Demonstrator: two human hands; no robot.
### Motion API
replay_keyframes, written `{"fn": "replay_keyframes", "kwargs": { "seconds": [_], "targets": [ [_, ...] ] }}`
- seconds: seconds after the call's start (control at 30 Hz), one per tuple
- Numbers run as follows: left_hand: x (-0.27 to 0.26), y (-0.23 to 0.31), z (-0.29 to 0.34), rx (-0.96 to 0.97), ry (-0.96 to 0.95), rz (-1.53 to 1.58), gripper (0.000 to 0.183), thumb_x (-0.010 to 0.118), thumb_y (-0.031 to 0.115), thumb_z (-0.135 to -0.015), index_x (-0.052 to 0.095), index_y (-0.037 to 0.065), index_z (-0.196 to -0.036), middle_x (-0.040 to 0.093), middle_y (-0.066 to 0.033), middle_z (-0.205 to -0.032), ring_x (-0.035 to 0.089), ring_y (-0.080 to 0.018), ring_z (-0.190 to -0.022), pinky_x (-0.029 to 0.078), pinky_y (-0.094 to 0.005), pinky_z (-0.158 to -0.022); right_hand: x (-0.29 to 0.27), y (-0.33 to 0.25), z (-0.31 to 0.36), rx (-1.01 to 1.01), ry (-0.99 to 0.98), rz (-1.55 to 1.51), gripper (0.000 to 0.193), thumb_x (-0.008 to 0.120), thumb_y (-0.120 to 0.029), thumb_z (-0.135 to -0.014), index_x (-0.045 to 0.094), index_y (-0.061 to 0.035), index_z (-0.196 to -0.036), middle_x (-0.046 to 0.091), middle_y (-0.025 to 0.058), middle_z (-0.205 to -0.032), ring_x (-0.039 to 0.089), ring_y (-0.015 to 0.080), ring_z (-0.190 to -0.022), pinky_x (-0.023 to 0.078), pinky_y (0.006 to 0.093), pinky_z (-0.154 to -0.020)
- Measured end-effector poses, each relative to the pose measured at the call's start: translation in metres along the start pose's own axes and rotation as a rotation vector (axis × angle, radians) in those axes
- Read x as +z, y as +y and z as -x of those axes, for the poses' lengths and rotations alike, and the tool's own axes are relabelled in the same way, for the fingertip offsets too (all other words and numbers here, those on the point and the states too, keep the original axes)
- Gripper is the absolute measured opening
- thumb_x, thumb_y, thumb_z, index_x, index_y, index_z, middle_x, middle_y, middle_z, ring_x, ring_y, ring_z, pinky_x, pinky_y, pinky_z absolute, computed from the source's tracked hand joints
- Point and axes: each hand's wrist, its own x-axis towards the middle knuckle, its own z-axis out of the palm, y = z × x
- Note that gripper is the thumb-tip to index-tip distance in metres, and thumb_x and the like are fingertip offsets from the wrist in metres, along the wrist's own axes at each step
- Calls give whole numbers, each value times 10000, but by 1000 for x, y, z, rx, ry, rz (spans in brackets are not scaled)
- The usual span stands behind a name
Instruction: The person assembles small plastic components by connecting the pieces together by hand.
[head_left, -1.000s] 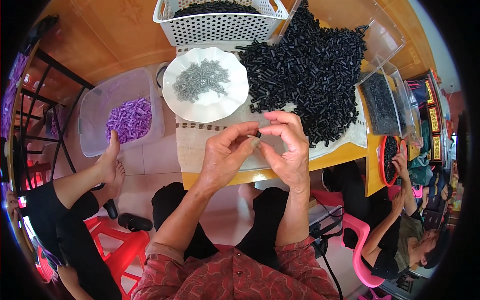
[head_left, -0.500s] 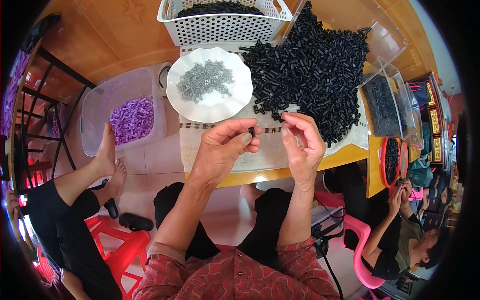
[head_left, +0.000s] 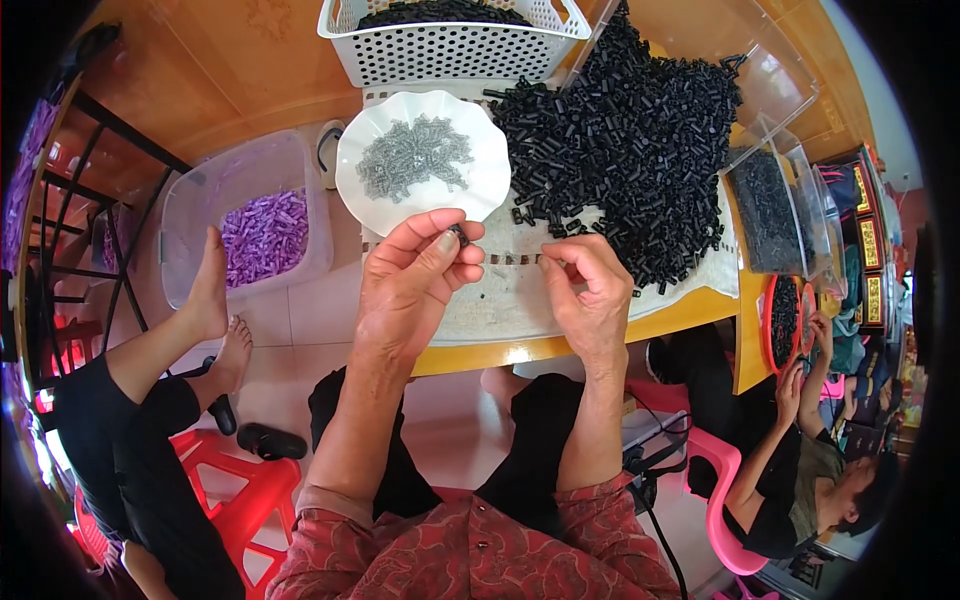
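Note:
A small black cylindrical piece (head_left: 458, 235) is pinched between the thumb and fingers of my left hand (head_left: 410, 285), just below the rim of a white scalloped plate (head_left: 482, 193). Several clear, spring-like small parts (head_left: 412, 160) lie heaped on that plate. My right hand (head_left: 592, 300) is over the cloth at the near edge of the table, thumb tip and forefinger close together; whatever they may hold is too small to make out. Beyond it spreads a large pile of short black tubular pieces (head_left: 630, 150).
A white perforated basket (head_left: 455, 55) of black pieces stands behind the plate. Clear boxes (head_left: 770, 215) and a red tray (head_left: 768, 320) are to the right. On the floor at left, a clear tub (head_left: 180, 240) holds purple pieces. People sit on both sides.
My left hand has moved left and up toward the plate with the black piece. My right hand has shifted slightly left and down, its thumb and forefinger now closer together.

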Motion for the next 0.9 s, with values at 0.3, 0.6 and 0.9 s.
{"fn": "replay_keyframes", "kwargs": {
  "seconds": [0.3,0.6,0.9],
  "targets": [
    [-1,1,1,-22,31,-7,234,522,32,-957,593,-13,-1175,647,-156,-1055,640,-202,-882,544,-329,-792,20,-15,7,-71,-144,289,105,726,-49,-708,685,-73,-802,549,48,-759,596,234,-708,493,360,-606],
    [-2,-4,1,-105,-24,113,242,511,26,-960,587,-12,-1187,632,-169,-1088,640,-207,-890,540,-329,-807,21,-14,5,-192,-194,336,99,703,-20,-740,627,-25,-803,557,78,-776,597,250,-695,492,358,-589],
    [-6,-18,1,-103,-44,89,246,549,37,-947,598,13,-1187,651,-145,-1080,637,-173,-885,536,-305,-789,12,-24,1,-74,-98,-142,76,651,-55,-877,606,5,-891,571,89,-855,580,164,-682,486,271,-591]
  ]
}}
